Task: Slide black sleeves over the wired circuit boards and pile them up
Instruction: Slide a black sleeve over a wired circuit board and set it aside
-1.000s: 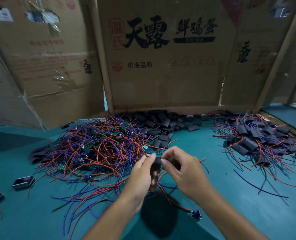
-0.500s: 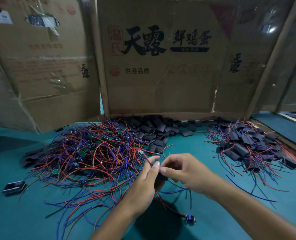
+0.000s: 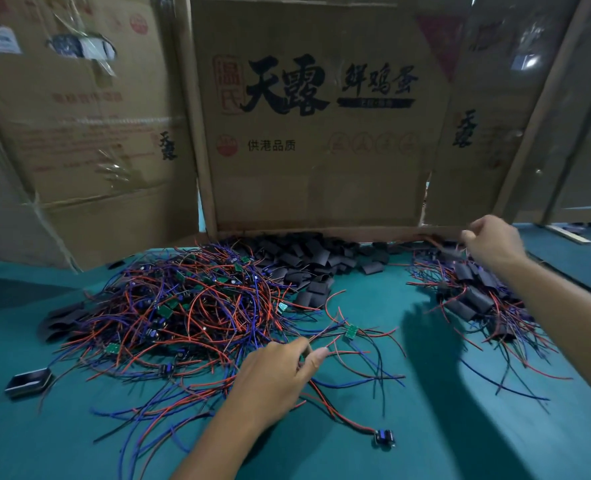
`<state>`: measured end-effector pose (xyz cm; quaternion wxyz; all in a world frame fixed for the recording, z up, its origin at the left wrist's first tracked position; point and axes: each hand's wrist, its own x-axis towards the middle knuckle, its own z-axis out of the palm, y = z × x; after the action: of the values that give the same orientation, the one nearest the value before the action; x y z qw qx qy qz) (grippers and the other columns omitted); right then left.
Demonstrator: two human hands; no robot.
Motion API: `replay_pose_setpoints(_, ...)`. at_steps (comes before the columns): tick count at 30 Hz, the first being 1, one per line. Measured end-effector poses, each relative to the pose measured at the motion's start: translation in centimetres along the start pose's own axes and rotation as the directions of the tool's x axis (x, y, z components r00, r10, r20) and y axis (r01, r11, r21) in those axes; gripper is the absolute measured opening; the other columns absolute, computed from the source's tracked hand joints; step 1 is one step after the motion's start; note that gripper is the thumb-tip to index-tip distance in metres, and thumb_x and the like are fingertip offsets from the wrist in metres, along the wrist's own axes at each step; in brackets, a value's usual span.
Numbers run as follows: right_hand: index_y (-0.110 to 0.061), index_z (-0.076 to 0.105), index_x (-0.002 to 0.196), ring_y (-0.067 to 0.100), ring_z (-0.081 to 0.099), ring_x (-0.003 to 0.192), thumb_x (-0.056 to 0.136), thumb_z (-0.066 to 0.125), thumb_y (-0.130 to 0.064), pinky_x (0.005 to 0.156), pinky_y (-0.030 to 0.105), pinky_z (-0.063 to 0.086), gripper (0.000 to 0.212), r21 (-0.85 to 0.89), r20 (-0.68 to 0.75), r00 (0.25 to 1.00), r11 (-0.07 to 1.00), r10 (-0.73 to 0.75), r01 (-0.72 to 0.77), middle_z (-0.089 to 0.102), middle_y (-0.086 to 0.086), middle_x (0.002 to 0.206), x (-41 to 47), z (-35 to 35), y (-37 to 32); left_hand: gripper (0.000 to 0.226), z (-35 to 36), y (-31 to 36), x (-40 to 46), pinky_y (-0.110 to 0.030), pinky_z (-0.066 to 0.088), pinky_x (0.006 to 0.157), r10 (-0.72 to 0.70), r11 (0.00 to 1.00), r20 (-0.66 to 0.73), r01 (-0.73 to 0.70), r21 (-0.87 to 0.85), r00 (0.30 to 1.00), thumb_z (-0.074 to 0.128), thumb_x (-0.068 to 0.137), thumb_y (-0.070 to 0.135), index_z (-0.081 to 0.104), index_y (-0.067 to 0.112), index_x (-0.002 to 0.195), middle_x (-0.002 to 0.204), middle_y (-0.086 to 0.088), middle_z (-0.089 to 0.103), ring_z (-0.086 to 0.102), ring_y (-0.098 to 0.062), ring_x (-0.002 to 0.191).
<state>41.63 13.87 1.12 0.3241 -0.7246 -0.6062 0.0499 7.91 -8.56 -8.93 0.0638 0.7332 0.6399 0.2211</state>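
Nearest to the camera, a small dark component lies on the teal table at the end of a red and black wire pair. Just beyond it the left hand is low over the table at the near edge of the big tangle; its thumb and fingers are bent and pinch some red and blue wires, and a small green circuit board hangs on these wires just to the right of the fingertips. On the far left of the table lies a small dark open piece, apart from the rest. Behind the left hand spreads the heap of unsleeved boards, a mass of red and blue wires with green boards among them. Farther back, against the cardboard, lies the pile of empty black sleeves. To the right, well apart from the left hand, is the pile of sleeved boards, black sleeves with wires coming out. The right hand is raised over the far edge of this pile, its fingers curled; something dark and blurred is at the fingertips, and I cannot tell if the hand holds it. At the back stand cardboard boxes with printed Chinese characters.
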Motion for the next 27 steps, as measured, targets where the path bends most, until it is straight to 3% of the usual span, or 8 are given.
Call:
replay_pose_setpoints(1, -0.009, 0.065, 0.111, 0.026, 0.059, 0.089, 0.096, 0.057, -0.028, 0.078, 0.033, 0.045, 0.025, 0.017, -0.016, 0.999, 0.999, -0.050, 0.050, 0.068, 0.013, 0.108, -0.7, 0.9, -1.1, 0.051, 0.1, -0.3, 0.1, -0.037, 0.046, 0.068, -0.006, 0.999, -0.010, 0.007, 0.037, 1.000, 0.023, 0.096, 0.069, 0.052, 0.028, 0.090, 0.070, 0.004, 0.059, 0.060, -0.021, 0.076)
replay_pose_setpoints(3, -0.014, 0.067, 0.105, 0.020, 0.060, 0.082, 0.096, 0.057, -0.027, 0.072, 0.028, 0.044, 0.019, 0.048, 0.124, 0.959, 0.967, -0.253, 0.249, 0.070, 0.009, 0.103, -3.4, 3.8, -4.8, 0.046, 0.3, -0.7, 0.3, -0.036, 0.045, 0.067, -0.017, 0.996, -0.023, 0.018, 0.082, 1.000, 0.026, 0.098, 0.065, 0.054, 0.028, 0.094, 0.072, 0.005, 0.059, 0.060, -0.021, 0.076)
replay_pose_setpoints(6, -0.011, 0.070, 0.087, 0.021, 0.064, 0.073, 0.095, 0.058, -0.038, 0.062, 0.029, 0.046, 0.031, 0.067, 0.404, 0.804, 0.891, -0.436, 0.450, 0.072, 0.010, 0.087, -8.8, 9.7, -11.1, 0.042, 0.7, -0.8, 0.3, -0.035, 0.039, 0.062, -0.009, 0.994, -0.034, 0.013, 0.110, 0.999, 0.030, 0.098, 0.062, 0.053, 0.027, 0.094, 0.069, 0.004, 0.057, 0.061, -0.022, 0.076)
replay_pose_setpoints(10, -0.008, 0.051, 0.058, 0.022, 0.054, 0.052, 0.084, 0.063, -0.060, 0.047, 0.027, 0.037, 0.059, -0.019, 0.492, 0.792, 0.906, -0.361, 0.424, 0.056, 0.006, 0.057, -12.7, 15.6, -15.6, 0.039, 0.6, -1.3, 0.1, -0.036, 0.032, 0.061, 0.001, 0.987, -0.070, 0.010, 0.159, 0.998, 0.033, 0.099, 0.059, 0.052, 0.024, 0.093, 0.080, -0.002, 0.065, 0.062, -0.029, 0.082)
replay_pose_setpoints(16, -0.012, 0.042, 0.053, 0.020, 0.045, 0.047, 0.073, 0.076, -0.057, 0.046, 0.028, 0.033, 0.060, 0.019, 0.532, 0.809, 0.959, -0.250, 0.284, 0.046, 0.004, 0.049, -12.3, 17.9, -16.3, 0.035, 0.0, -2.0, 0.5, -0.035, 0.031, 0.058, 0.008, 0.982, -0.131, 0.016, 0.186, 0.991, 0.035, 0.100, 0.053, 0.054, 0.024, 0.092, 0.073, -0.002, 0.062, 0.062, -0.031, 0.075)
replay_pose_setpoints(19, -0.012, 0.040, 0.058, 0.022, 0.038, 0.052, 0.082, 0.075, -0.043, 0.050, 0.030, 0.029, 0.053, 0.056, 0.605, 0.723, 0.923, -0.334, 0.381, 0.040, 0.005, 0.054, -12.4, 17.6, -15.6, 0.036, 0.3, -1.6, 0.4, -0.034, 0.032, 0.056, 0.036, 0.982, -0.128, -0.011, 0.188, 0.991, 0.035, 0.100, 0.052, 0.054, 0.024, 0.090, 0.067, 0.000, 0.058, 0.063, -0.030, 0.071)
replay_pose_setpoints(22, -0.014, 0.049, 0.072, 0.020, 0.047, 0.066, 0.088, 0.071, -0.032, 0.058, 0.028, 0.034, 0.032, 0.181, 0.585, 0.702, 0.909, -0.407, 0.376, 0.051, 0.003, 0.071, -13.0, 15.9, -14.6, 0.035, 0.2, -2.2, 0.5, -0.035, 0.039, 0.056, 0.016, 0.985, -0.126, 0.006, 0.175, 0.992, 0.034, 0.102, 0.051, 0.055, 0.024, 0.092, 0.064, 0.004, 0.053, 0.062, -0.026, 0.068)
replay_pose_setpoints(27, -0.020, 0.056, 0.074, 0.006, 0.050, 0.061, 0.086, 0.071, -0.031, 0.056, 0.023, 0.036, 0.022, 0.385, 0.284, 0.817, 0.840, -0.503, 0.383, 0.058, -0.006, 0.068, -16.1, 10.5, -13.0, 0.041, -0.2, -2.2, 0.4, -0.035, 0.044, 0.064, -0.017, 0.999, -0.283, 0.030, 0.042, 0.959, 0.040, 0.093, 0.060, 0.047, 0.030, 0.121, 0.086, 0.004, 0.066, 0.064, -0.023, 0.080)
